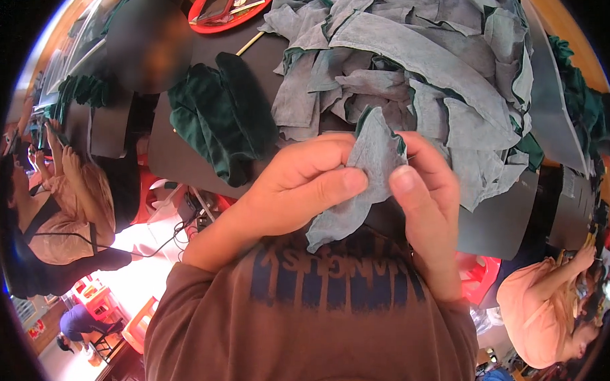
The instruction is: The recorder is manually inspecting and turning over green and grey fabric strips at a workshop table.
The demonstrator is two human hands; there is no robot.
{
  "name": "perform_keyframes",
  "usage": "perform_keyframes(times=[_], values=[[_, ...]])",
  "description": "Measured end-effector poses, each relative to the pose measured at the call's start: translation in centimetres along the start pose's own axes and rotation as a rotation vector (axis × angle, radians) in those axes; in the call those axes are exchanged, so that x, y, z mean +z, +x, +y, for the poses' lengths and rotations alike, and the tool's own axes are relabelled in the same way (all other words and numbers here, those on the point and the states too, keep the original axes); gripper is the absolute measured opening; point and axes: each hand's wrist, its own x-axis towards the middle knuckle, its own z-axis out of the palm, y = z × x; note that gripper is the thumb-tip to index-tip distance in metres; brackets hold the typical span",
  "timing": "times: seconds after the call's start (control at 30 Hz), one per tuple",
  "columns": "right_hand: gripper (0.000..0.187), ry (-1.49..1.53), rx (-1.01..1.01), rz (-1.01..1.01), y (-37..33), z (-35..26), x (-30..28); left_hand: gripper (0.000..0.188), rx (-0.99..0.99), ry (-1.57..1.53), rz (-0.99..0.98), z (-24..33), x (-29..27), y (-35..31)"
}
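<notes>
Between my two hands is a small fabric piece [372, 154], grey on the side facing me, with dark green showing along its upper edges. My left hand [311, 180] pinches it between thumb and fingers on its left side. On the other side my right hand [422, 183] grips its edge, thumb on top. A loose end of the piece hangs down toward my shirt. Just beyond my hands lies a big pile of similar grey-backed fabric pieces [435, 58]. Left of the pile, a dark green velvety bundle of fabric [222, 116] rests on the table.
The dark table [166, 158] runs under the fabric. A red plate [235, 15] with small items sits at the far left, near a thin stick [249, 43]. A pale upright panel [555, 81] borders the pile on the right. Other people work at both sides.
</notes>
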Motion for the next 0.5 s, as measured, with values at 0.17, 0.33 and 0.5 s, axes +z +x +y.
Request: perform_keyframes(times=[0.17, 0.33, 0.5], values=[[0.018, -0.231, -0.281, 0.017, -0.1, 0.5, -1.0, 0.021, 0.007, 0.055, -0.006, -0.9, -0.5, 0.1], [0.009, 0.034, -0.28, 0.104, 0.2, 0.1, -0.4, 0.022, -0.021, 0.044, 0.02, -1.7, -0.2, 0.1], [0.01, 0.075, -0.347, 0.068, 0.7, 0.7, -0.7, 0.018, -0.101, -0.013, -0.039, -1.1, 0.3, 0.4]])
